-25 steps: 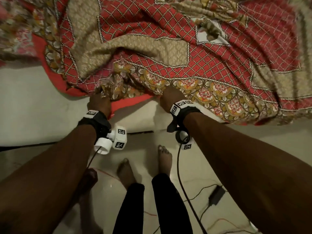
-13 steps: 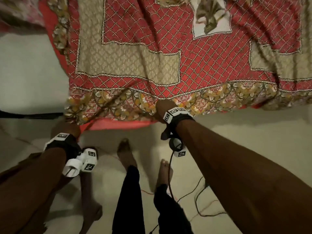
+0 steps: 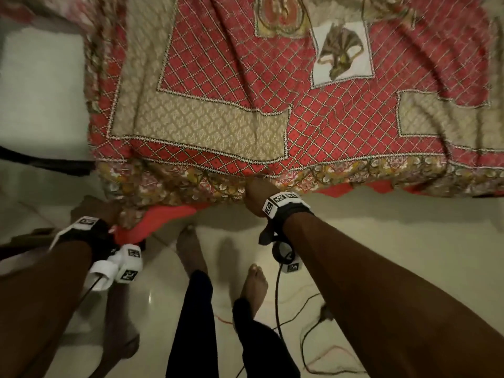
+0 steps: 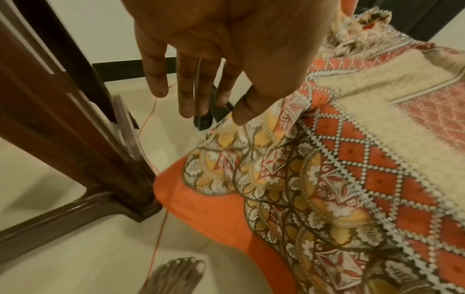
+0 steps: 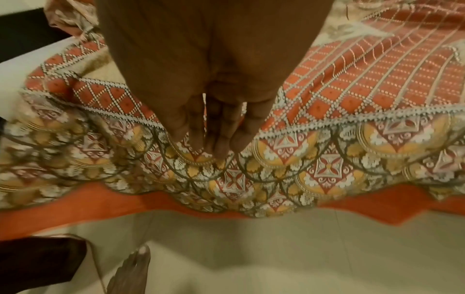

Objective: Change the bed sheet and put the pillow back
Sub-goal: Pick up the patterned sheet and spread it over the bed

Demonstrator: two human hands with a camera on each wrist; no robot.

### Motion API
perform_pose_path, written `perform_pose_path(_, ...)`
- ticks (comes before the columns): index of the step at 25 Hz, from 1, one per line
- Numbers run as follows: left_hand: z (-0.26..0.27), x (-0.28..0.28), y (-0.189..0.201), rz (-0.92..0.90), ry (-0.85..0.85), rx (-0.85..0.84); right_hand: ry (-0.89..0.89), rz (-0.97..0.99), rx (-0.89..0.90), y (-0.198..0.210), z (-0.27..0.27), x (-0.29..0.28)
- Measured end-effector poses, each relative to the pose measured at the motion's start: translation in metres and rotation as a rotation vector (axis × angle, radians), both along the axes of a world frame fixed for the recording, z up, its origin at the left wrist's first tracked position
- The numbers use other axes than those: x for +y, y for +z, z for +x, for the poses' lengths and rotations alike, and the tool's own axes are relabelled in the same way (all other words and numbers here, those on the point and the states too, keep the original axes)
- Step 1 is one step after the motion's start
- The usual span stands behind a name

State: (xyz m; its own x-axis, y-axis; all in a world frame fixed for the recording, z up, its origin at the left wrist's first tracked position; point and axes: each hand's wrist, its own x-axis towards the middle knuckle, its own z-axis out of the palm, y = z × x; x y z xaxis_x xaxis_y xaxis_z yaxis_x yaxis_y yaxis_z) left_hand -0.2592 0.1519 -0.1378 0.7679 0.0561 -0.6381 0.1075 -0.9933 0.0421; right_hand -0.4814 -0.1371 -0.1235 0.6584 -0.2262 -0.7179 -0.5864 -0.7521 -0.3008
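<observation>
A red and beige patterned bed sheet (image 3: 272,110) lies spread over the bed, its floral border (image 3: 191,184) hanging over the near edge above a plain red hem. My left hand (image 3: 101,210) is at the sheet's left corner. In the left wrist view its thumb (image 4: 241,113) pinches the border (image 4: 251,159) while three fingers hang straight. My right hand (image 3: 255,196) grips the border near the middle. In the right wrist view its bunched fingertips (image 5: 216,149) hold a fold of the sheet (image 5: 314,169). No pillow is in view.
A dark brown chair leg (image 4: 75,143) stands on the pale floor close to the sheet's left corner. A black adapter (image 4: 201,123) and thin cables (image 3: 311,326) lie on the floor. My bare feet (image 3: 191,249) stand just short of the bed.
The bunched sheet has been drawn toward me and now lies flatter. My left hand moved down and to the left with the corner. My right hand stayed on the border.
</observation>
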Motion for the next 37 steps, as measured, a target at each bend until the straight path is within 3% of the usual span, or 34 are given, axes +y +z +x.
perform_pose_path(4,0.035,-0.034,0.055,-0.095,-0.045,-0.017,0.005,-0.061,-0.011,0.062,0.072,-0.017)
perform_pose_path(7,0.08,-0.052,0.081,-0.171,-0.079,-0.066,0.051,-0.086,-0.061,0.079,0.158,-0.029)
perform_pose_path(9,0.12,-0.06,0.076,-0.256,0.001,-0.135,0.1,-0.117,-0.122,0.089,0.223,-0.034)
perform_pose_path(17,0.237,-0.112,0.045,-0.543,0.186,-0.096,0.226,-0.147,-0.228,0.078,0.447,-0.018)
perform_pose_path(25,0.297,-0.162,-0.005,-0.703,0.218,-0.154,0.28,-0.201,-0.343,0.037,0.558,-0.013)
perform_pose_path(29,0.308,-0.184,-0.021,-0.788,0.295,-0.168,0.448,-0.325,-0.399,0.022,0.599,-0.029)
perform_pose_path(34,0.317,-0.202,-0.028,-0.766,0.245,-0.045,0.516,-0.238,-0.35,-0.013,0.63,-0.037)
perform_pose_path(37,0.319,-0.196,-0.027,-0.819,0.327,0.018,0.46,-0.199,-0.37,-0.013,0.64,-0.032)
